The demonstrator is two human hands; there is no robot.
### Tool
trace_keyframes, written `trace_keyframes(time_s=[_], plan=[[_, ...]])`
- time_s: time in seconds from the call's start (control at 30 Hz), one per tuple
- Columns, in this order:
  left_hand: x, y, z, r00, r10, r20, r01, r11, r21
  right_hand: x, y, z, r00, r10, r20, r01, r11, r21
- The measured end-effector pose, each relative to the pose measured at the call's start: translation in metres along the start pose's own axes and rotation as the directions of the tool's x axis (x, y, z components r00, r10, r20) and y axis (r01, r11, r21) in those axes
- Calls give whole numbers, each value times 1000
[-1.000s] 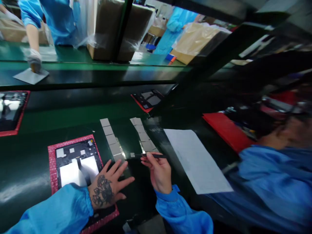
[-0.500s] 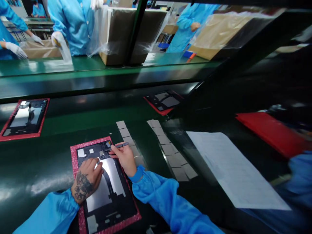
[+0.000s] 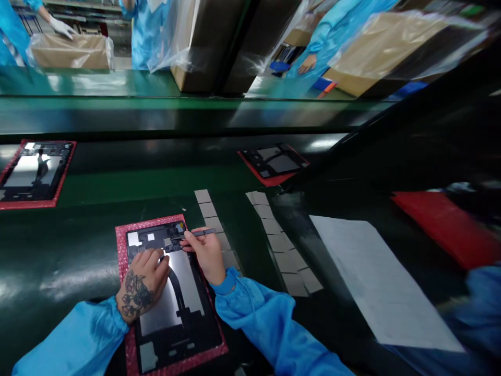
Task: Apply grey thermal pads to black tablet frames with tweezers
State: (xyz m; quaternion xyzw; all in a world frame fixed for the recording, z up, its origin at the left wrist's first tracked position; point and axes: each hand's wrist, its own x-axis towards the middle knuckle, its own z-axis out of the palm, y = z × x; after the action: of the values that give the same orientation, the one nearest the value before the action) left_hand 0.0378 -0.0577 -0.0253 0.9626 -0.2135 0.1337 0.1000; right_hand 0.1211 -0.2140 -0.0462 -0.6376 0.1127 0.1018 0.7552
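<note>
An opened tablet (image 3: 188, 334), its inner side up, lies on a pink bubble-wrap sheet (image 3: 121, 250) in front of me. A black flex cable (image 3: 177, 290) curves over its silver battery area (image 3: 160, 313). My right hand (image 3: 207, 256) holds grey tweezers (image 3: 204, 232) in a pinch, their tips over small parts near the tablet's upper edge. My left hand (image 3: 146, 282), tattooed on the back, rests on the tablet with fingers bent together at the cable's upper end. What its fingertips grip, if anything, is hidden.
Strips of pale square stickers (image 3: 209, 210) lie right of the tablet, near a white paper sheet (image 3: 379, 277) and a red sheet (image 3: 442, 224). Other tablets on pink wrap lie at far left (image 3: 37, 172) and far centre (image 3: 274, 162). Co-workers and boxes (image 3: 70, 52) stand beyond.
The head view has shifted slightly, so the scene sits a little differently. Both hands stay at nearly the same spot on the tablet, and the tweezers remain in my right hand.
</note>
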Motion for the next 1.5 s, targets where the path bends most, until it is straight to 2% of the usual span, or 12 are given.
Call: trace_keyframes(time_s=[0.3, 0.63, 0.77, 0.87, 0.97, 1.1, 1.2, 1.27, 1.33, 1.4, 1.43, 1.5], plan=[[1, -2, 1, 1000, 0, -10, 0, 1000, -9, 0, 1, 1, 1000, -25, 4, 25, 1000, -18], [7, -2, -4, 996, 7, 83, -6, 1000, -13, 1, 8, 0, 997, -71, 34, 72, 997, -33], [9, -2, -7, 996, -7, 90, 8, 1000, -10, 3, 6, 1, 990, -141, 3, 141, 989, -54], [10, -3, -8, 994, -25, 109, 29, 999, -30, 4, -6, -4, 976, -214, -34, 213, 977, -29], [12, -6, -6, 997, -22, 76, 26, 998, -58, 2, -25, -23, 969, -245, -42, 245, 969, -2], [15, -15, -6, 997, 7, 75, -7, 1000, 7, -8, -47, -73, 966, -232, -118, 230, 973, -33], [18, -23, -10, 991, 54, 126, -61, 997, 52, -18, -50, -114, 959, -169, -230, 170, 985, -13], [24, -24, -12, 989, 86, 117, -96, 992, 76, -27, -45, -135, 959, -104, -265, 110, 994, 10], [31, -16, -12, 990, 108, 87, -116, 988, 100, -37, -36, -147, 969, -47, -242, 51, 999, 10], [40, 1, -11, 981, 175, 83, -182, 979, 91, -47, -25, -151, 978, -25, -208, 24, 1000, -7], [45, 12, -10, 965, 243, 98, -250, 966, 66, -52, -20, -150, 979, -33, -201, 29, 999, -18], [53, 35, -5, 900, 407, 158, -409, 912, -22, -58, -12, -147, 977, -73, -201, 65, 997, -49]])
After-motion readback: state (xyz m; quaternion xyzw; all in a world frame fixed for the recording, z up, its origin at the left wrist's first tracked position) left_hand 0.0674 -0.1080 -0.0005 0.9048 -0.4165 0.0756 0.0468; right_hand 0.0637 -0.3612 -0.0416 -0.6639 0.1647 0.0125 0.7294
